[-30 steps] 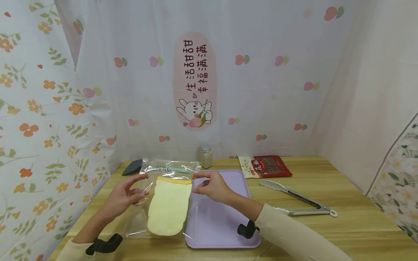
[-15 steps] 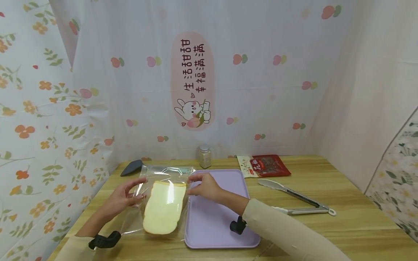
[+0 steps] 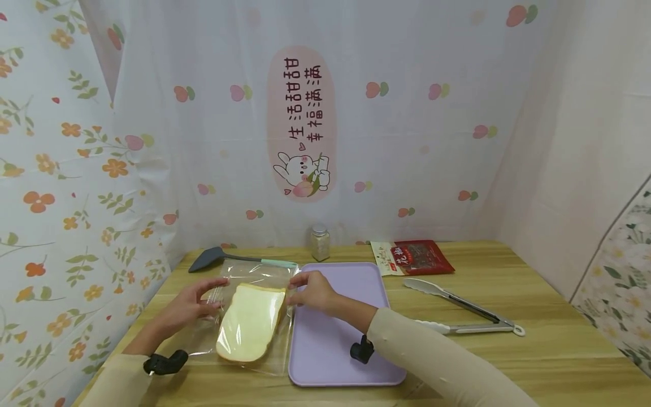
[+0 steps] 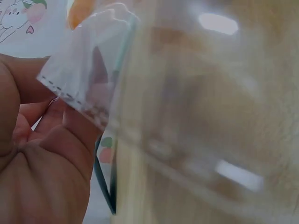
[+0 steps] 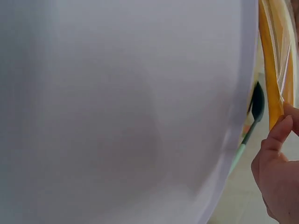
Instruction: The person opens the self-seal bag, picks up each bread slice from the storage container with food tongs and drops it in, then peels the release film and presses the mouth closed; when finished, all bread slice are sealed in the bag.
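Note:
A thick slice of bread (image 3: 251, 325) with a yellow crust lies inside a clear plastic bag (image 3: 272, 357), left of the tray. My left hand (image 3: 185, 308) pinches the bag's upper left edge; the left wrist view shows the bag's film (image 4: 77, 77) between thumb and fingers. On the opposite edge, my right hand (image 3: 315, 294) pinches the plastic near the bread's yellow top. In the right wrist view, that hand (image 5: 280, 172) grips the film beside the yellow crust (image 5: 268, 60). The bag's top end points toward the back of the table.
A lilac tray (image 3: 346, 356) is under my right forearm. Behind the bag lies a spatula (image 3: 208, 258) with a mint handle. A glass jar (image 3: 320, 244), a red-and-white food packet (image 3: 417, 258) and spread tongs (image 3: 470, 308) lie beyond and right of the tray.
The bag with the bread has come down and lies flatter, shifting slightly left. Both hands moved a little with it, still pinching its edges. More of the spatula behind it shows.

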A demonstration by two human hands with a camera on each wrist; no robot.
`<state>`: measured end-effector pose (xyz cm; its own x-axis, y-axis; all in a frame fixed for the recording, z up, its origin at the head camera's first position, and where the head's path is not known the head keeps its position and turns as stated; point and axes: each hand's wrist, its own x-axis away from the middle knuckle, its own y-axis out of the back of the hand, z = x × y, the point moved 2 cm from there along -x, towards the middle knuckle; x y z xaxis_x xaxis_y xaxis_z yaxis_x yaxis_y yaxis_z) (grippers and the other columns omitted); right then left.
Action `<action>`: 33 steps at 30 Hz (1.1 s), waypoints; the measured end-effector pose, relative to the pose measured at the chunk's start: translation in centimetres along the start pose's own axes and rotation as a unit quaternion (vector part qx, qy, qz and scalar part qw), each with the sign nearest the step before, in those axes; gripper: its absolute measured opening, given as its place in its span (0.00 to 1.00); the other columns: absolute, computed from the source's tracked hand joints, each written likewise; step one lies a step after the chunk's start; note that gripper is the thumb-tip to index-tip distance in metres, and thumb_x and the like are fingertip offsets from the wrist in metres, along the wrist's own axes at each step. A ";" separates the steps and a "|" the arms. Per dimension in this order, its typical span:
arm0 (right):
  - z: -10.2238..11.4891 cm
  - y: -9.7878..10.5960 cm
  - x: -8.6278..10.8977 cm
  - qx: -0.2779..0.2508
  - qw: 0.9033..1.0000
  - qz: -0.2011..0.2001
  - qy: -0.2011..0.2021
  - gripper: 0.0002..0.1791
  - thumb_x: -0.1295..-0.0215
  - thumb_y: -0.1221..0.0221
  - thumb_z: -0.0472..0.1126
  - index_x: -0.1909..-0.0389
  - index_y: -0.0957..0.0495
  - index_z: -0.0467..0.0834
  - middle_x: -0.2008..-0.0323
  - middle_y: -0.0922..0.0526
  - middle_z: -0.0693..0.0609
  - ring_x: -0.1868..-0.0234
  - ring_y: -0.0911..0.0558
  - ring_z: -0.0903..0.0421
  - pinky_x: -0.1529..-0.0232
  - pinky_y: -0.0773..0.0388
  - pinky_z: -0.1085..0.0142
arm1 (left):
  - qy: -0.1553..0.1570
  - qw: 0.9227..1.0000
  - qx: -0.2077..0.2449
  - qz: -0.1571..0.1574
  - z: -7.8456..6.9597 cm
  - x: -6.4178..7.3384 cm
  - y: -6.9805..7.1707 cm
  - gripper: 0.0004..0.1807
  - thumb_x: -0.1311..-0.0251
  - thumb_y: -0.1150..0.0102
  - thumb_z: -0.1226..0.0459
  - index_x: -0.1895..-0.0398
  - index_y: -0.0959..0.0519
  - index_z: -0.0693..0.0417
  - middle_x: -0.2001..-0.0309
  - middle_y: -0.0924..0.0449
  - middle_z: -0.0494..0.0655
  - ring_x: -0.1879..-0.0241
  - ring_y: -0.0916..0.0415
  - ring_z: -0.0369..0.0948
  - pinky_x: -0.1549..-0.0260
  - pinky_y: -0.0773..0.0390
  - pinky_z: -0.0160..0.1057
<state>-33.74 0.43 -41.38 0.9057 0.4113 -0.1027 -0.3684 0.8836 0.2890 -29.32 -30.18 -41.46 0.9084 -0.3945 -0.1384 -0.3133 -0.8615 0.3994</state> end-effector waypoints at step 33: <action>0.5 1.4 -0.3 0.262 0.962 0.066 0.052 0.26 0.45 0.30 0.36 0.44 0.21 0.32 0.46 0.17 0.40 0.46 0.18 0.45 0.48 0.22 0.58 | 0.019 0.947 -0.297 -0.123 -2.4 0.3 -2.0 0.25 0.40 0.41 0.73 0.38 0.28 0.70 0.47 0.24 0.72 0.55 0.23 0.64 0.59 0.22 0.58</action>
<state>-34.40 1.41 -40.49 0.8227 0.5557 -0.1198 -0.2973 0.6002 0.7425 -27.77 -27.85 -40.15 0.9467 -0.1839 -0.2645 0.1093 -0.5891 0.8006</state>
